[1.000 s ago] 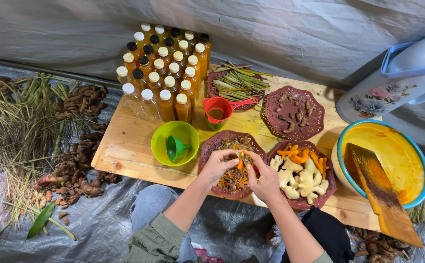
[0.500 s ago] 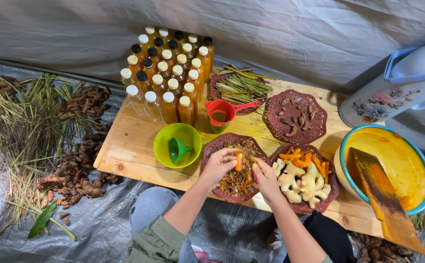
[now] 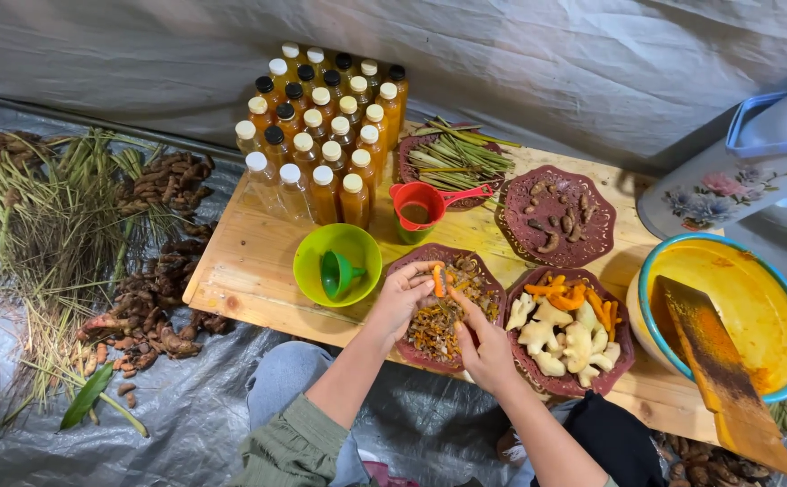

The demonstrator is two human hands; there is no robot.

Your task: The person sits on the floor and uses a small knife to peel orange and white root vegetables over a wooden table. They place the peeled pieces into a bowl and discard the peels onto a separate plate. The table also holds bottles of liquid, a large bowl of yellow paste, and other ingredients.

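My left hand [image 3: 404,293] pinching an orange root piece [image 3: 438,280] over the maroon plate of peelings [image 3: 483,280], my right hand [image 3: 483,347] just beside it, green bowl [image 3: 308,261] with funnel [image 3: 337,273] near, capped bottles [image 3: 321,126] at the wooden counter's [image 3: 240,271] far edge

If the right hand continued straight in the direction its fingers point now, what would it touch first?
The right hand points up and left, at the orange root piece held by the left hand. It would probably meet that piece first, though depth is unclear.

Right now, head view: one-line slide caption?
Both hands, left hand and right hand, hold an orange root piece over a maroon plate.
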